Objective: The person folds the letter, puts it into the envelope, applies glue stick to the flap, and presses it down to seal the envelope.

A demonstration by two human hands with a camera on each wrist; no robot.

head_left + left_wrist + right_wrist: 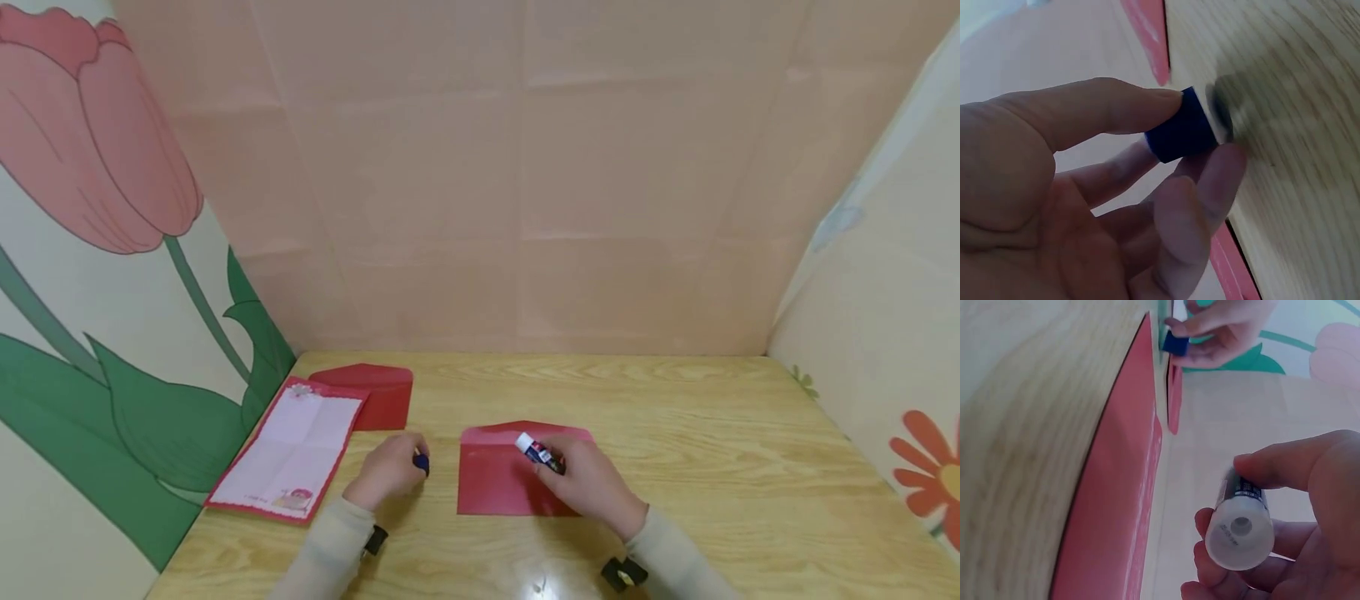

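Pinching dark-blue cap [1184,130] with left hand [390,471]; glue stick [538,452] gripped in right hand [596,483] above red envelope [491,482]. Red-bordered sheet [296,450] lies left of left hand.

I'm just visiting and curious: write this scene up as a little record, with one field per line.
Left hand: pinches a blue cap
Right hand: holds a glue stick, its white end showing
Front envelope: red, flap open, on the table below the right hand
Rear envelope: red, flap open, partly covered by the pink sheet
Pink sheet: red-bordered, left of the left hand
Backdrop: large tulip picture at left
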